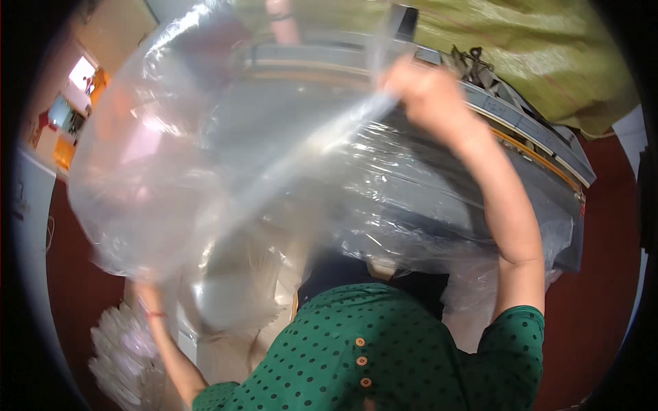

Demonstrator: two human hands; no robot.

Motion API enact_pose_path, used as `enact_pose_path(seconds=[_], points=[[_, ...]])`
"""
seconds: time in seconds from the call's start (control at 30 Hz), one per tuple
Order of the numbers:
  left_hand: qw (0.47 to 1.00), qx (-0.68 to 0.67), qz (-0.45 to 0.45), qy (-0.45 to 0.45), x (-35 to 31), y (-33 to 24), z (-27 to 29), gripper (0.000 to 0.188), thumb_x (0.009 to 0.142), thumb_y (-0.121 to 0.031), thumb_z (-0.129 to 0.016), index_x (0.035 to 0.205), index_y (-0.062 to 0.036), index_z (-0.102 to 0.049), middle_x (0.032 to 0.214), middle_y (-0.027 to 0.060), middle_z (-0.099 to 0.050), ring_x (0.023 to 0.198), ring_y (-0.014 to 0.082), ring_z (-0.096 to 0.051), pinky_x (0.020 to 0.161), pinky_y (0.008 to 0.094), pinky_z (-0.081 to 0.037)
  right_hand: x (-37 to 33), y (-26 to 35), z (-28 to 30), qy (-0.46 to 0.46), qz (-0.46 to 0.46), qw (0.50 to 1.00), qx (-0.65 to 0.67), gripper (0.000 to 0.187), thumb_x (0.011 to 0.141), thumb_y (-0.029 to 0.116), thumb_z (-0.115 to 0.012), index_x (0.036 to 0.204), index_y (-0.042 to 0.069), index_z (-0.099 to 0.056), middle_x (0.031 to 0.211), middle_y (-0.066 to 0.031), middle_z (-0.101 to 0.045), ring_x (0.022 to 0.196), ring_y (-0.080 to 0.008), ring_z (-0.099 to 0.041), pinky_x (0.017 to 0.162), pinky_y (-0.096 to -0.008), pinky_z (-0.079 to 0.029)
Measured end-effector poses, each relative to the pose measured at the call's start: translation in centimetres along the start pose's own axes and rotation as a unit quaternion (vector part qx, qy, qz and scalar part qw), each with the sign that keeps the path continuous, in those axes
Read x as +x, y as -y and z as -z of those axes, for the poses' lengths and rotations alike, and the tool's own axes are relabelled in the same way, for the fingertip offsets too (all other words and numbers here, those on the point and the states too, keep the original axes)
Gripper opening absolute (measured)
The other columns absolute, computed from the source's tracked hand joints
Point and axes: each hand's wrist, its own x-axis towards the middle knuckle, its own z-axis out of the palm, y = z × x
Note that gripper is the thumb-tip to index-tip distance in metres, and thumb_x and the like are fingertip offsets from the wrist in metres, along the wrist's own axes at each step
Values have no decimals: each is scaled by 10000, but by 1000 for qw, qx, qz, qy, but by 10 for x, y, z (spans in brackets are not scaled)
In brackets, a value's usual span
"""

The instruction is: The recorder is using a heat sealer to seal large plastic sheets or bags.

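Observation:
A large clear plastic bag [171,157] billows across the left and middle of the view, blurred by motion. My right hand [423,92], raised at the upper middle, is closed on a gathered part of it, and a twisted fold runs from there down to the left. At the bag's lower left edge, my left hand [147,293] seems closed on the film; the plastic partly covers its fingers. More clear film [411,198] lies crumpled over a dark grey surface [473,198] in front of me.
Behind the plastic runs a metal-edged rail [507,113] with an orange strip. A yellow-green woven sheet [528,55] covers the far right. Another person's hand or arm [283,20] shows at the top. Stacked clear plastic [123,356] stands at lower left, over reddish-brown floor [610,226].

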Motion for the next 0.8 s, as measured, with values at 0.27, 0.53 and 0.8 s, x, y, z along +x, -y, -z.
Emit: enact_pose_path(seconds=[0.27, 0.53, 0.8], points=[[677, -292, -420, 530, -11, -217, 188, 341, 669, -182, -604, 1009, -151, -605, 715, 138, -601, 625, 228, -584, 620, 343, -457, -143, -23, 33, 196, -172, 963, 61, 276, 626, -61, -487, 862, 34, -596, 837, -119, -574, 770, -299, -554, 669, -366, -449], [573, -627, -519, -98, 169, -355, 583, 443, 676, -77, -634, 1091, -28, -487, 1120, 158, -490, 1055, 329, -447, 852, 359, -390, -212, -13, 83, 23, -354, 876, 326, 366, 719, -38, -490, 1075, 26, -549, 1074, -58, -525, 848, -95, -477, 723, -201, -386], [247, -770, -562, 174, 161, -548, 728, 458, 745, -179, -651, 1132, -21, -464, 871, 24, -577, 734, 81, -531, 606, 203, -440, -256, -4, 123, -89, -471, 744, 466, 329, 744, -3, -530, 1072, 9, -551, 1076, -35, -524, 851, -74, -486, 738, -188, -377]])
